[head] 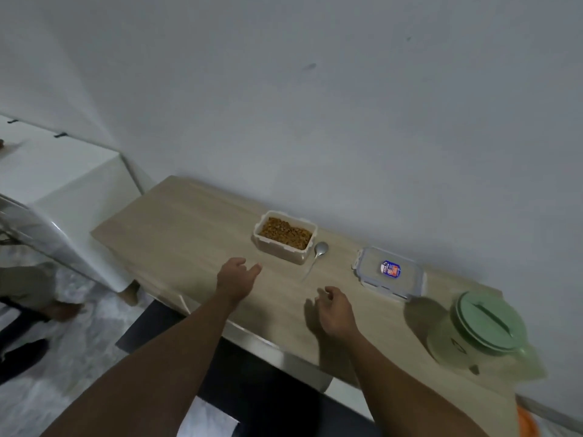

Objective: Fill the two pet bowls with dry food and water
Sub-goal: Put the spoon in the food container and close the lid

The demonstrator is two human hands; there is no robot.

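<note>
Hovering empty, fingers loosely curled, our left hand [236,279] and right hand [334,312] hang short of a clear plastic kibble tub [284,236]; beyond our right, a clear plastic lid [408,280] bears an unreadable blue-red sticker [390,269].

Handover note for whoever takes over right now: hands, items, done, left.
Left hand: open, empty, over the table near the food container.
Right hand: loosely curled, empty, over the table's front part.
Food container: lid off, holds dry food, near the wall. Spoon lies just right of it, clear clip lid further right, green-lidded pitcher at the right end.
Done: container opened.
Left: no pet bowls in view; scooping food and pouring water both remain.
</note>
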